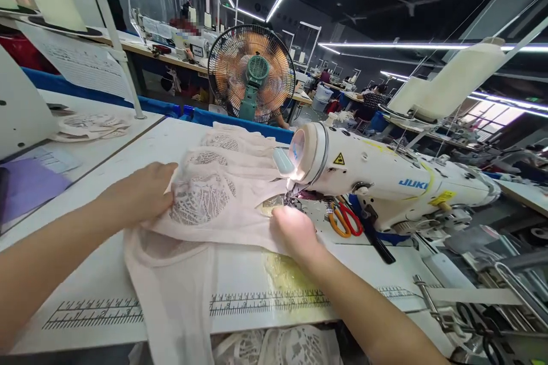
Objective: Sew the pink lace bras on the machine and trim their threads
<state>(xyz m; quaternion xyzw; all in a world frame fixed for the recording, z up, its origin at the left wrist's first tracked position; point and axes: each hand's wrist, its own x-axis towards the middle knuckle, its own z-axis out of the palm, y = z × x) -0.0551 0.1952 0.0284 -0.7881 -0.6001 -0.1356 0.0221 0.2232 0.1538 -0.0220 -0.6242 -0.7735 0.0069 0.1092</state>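
A pale pink lace bra [252,228] lies across the sewing machine table, with its lace cup [203,199] facing up and a wide band hanging over the front edge. My left hand [148,191] grips the bra at its left side, thumb and fingers closed on the cloth. Close to the needle of the white sewing machine [368,168], my right hand [297,231] is curled on the bra's right end; its fingertips are partly hidden. The machine's lamp lights this spot. More lace pieces [222,141] of the same colour lie behind the bra.
Scissors with orange and red handles [345,219] lie right of the needle, beside a black-handled tool [381,245]. A ruler strip [240,303] runs along the table front. Beyond the table stands a large fan [252,74]. Thread cones [462,80] rise at the right.
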